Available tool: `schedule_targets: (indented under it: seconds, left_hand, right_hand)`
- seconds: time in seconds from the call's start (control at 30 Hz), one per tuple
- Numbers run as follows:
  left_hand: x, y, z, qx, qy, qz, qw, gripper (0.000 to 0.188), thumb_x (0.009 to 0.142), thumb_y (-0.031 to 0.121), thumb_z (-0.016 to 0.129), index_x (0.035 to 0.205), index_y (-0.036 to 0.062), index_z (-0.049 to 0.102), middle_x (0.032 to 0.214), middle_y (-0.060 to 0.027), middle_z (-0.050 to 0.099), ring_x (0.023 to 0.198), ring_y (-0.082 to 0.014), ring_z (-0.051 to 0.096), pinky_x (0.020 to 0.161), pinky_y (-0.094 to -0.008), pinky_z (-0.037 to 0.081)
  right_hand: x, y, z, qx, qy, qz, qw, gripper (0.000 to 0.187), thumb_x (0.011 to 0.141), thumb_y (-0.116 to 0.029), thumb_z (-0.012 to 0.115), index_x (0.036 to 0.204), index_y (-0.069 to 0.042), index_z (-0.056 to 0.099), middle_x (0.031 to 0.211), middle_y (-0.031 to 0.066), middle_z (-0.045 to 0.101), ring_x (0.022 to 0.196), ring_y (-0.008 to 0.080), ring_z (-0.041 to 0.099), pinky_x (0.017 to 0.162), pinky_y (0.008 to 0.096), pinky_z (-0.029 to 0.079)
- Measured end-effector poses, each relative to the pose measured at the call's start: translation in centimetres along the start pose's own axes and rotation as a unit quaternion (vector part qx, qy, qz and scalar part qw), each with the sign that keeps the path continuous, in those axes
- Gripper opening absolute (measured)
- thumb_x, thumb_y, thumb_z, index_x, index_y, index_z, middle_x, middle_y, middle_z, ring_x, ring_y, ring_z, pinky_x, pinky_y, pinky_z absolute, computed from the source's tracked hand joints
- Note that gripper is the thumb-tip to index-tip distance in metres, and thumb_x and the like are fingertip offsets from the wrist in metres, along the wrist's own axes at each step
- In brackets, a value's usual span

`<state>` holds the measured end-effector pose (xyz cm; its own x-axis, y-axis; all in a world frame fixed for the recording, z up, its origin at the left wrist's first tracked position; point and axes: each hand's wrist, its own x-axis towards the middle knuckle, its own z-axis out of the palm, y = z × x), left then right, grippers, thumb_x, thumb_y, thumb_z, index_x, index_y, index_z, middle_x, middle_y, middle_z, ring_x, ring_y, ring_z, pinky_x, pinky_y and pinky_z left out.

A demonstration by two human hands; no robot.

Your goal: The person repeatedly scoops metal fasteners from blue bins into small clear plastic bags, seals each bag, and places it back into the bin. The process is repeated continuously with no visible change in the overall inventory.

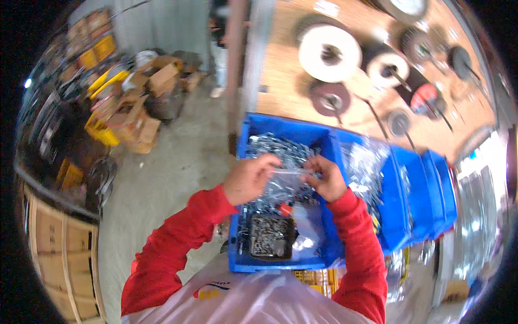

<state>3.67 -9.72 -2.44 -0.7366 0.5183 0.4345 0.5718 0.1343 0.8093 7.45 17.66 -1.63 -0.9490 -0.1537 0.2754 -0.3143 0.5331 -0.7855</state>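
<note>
Between my two hands a clear plastic zip bag (288,182) is stretched, its pale top edge running from one hand to the other. My left hand (251,177) pinches the bag's left corner, and my right hand (325,178) pinches the right corner. Both hands are over a blue bin (330,237) full of small shiny metal parts (275,144). Nearer to me in that bin sits a dark square container (272,237) of small metal pieces. Beside it lies a crumpled clear plastic bag (307,229), and a small red item (285,209) shows below my hands.
More blue bins (413,167) stand in a row to the right, one with clear bags (367,164). Behind them, a wooden board (280,65) carries grinding and polishing wheels (330,54). Cardboard boxes (143,127) lie left on the concrete floor (167,178). A person (218,48) stands far back.
</note>
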Motion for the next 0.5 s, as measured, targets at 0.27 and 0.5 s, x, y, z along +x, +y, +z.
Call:
schedule_targets:
  seconds: [0.27, 0.5]
  left_hand:
    - [-0.5, 3.9, -1.8, -0.018, -0.033, -0.008, 0.999, 0.041, 0.09, 0.003, 0.069, 0.129, 0.0019, 0.057, 0.096, -0.0073, 0.071, 0.092, -0.0182, 0.071, 0.079, -0.0335, 0.056]
    - [1.0, 8.5, -0.5, 0.232, -0.074, 0.111, 0.964, 0.018, 0.092, 0.026, 0.068, 0.099, 0.0091, 0.072, 0.089, -0.0118, 0.07, 0.082, -0.0338, 0.068, 0.071, -0.0462, 0.051]
  right_hand:
    - [-1.1, -6.6, -0.3, 0.027, 0.018, 0.098, 0.995, 0.01, 0.085, -0.005, 0.079, 0.091, 0.001, 0.075, 0.078, 0.0084, 0.072, 0.073, 0.0125, 0.065, 0.069, 0.0319, 0.053]
    - [-3.1, -12.0, -0.2, -0.096, 0.098, -0.077, 0.988, 0.007, 0.081, 0.002, 0.076, 0.086, 0.0, 0.072, 0.087, 0.0167, 0.069, 0.082, 0.0318, 0.067, 0.076, 0.0372, 0.053]
